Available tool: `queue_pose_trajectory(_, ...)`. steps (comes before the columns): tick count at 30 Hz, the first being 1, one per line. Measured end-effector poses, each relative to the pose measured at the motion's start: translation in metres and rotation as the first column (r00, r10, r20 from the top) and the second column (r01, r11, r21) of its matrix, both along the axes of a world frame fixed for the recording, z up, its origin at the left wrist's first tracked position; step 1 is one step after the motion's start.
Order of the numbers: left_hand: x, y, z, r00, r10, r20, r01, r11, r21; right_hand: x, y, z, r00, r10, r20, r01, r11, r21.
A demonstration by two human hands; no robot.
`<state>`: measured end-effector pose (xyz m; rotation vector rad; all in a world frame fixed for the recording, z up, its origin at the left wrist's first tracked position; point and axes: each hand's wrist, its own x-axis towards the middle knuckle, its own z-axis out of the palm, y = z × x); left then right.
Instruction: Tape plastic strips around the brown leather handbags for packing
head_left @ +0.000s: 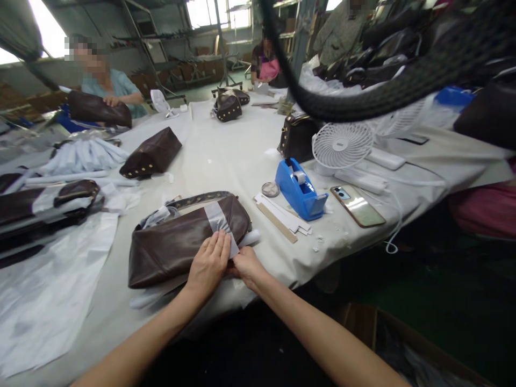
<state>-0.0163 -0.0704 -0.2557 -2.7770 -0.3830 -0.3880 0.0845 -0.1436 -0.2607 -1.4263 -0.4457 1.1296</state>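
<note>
A dark brown leather handbag (173,247) lies on its side at the front edge of the table, its studded strap (201,199) along the far side. A whitish translucent strip (217,217) runs across the bag near its right end. My left hand (209,260) rests flat on the bag and the strip, fingers stretched out. At the bag's near right edge, beside the strip's lower end, my right hand (246,264) has its fingers closed. What they grip is hidden. White padding (252,236) shows from under the bag's right end.
Right of the bag are a blue tape dispenser (300,191), card strips (282,217), a phone (358,206) and a white fan (342,145). Another brown bag (153,153) stands farther back; wrapped bags (44,207) lie left. A co-worker (108,86) handles a bag across the table.
</note>
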Motion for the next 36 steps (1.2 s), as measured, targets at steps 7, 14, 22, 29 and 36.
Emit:
queue_pose_trajectory(7,-0.002,-0.004,-0.014,0.995,0.005,0.098,0.0,0.999,-0.054,0.048,-0.036,0.023,0.825,0.08,0.559,-0.105,0.994,0.013)
queue_pose_trajectory(14,-0.002,-0.005,-0.015,0.992,0.009,0.129,0.0,0.997,-0.073,0.076,-0.027,0.028,-0.118,-0.118,0.986,-0.624,0.781,0.019)
queue_pose_trajectory(22,-0.003,-0.003,-0.011,0.985,-0.02,0.173,0.031,0.998,-0.056,0.083,-0.022,0.01,-0.058,-0.217,0.974,-0.715,0.69,0.111)
queue_pose_trajectory(29,-0.005,-0.003,-0.018,0.952,-0.083,0.295,0.112,0.99,-0.084,0.086,-0.022,0.008,-0.073,-0.209,0.975,-0.735,0.672,0.089)
queue_pose_trajectory(36,-0.01,-0.003,-0.025,0.913,-0.095,0.397,0.177,0.969,-0.175,0.091,-0.022,-0.002,-0.087,-0.246,0.965,-0.757,0.646,0.097)
